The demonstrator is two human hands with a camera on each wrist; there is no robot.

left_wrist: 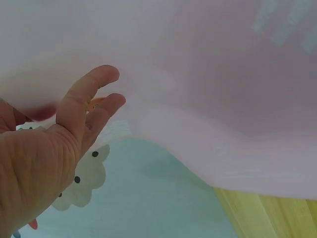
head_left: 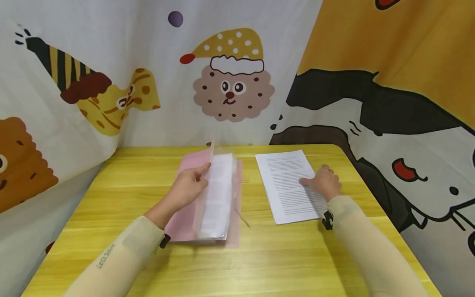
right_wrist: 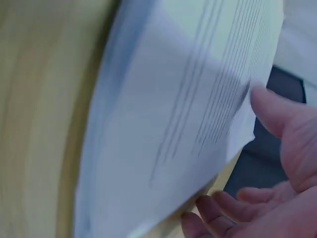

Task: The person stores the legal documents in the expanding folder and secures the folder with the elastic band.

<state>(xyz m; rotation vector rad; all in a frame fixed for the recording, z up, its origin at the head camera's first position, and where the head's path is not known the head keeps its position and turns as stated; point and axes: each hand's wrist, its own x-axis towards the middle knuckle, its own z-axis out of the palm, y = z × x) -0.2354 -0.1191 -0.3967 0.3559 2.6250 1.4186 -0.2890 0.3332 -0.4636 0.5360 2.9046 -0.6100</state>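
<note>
Pink folder (head_left: 188, 218) pinched by left hand (head_left: 188, 185).

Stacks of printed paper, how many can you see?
2: one printed stack is inside the open pink folder that the left hand holds; the other stack lies on the wooden table by the right hand. More could be hidden inside the folder.
</note>
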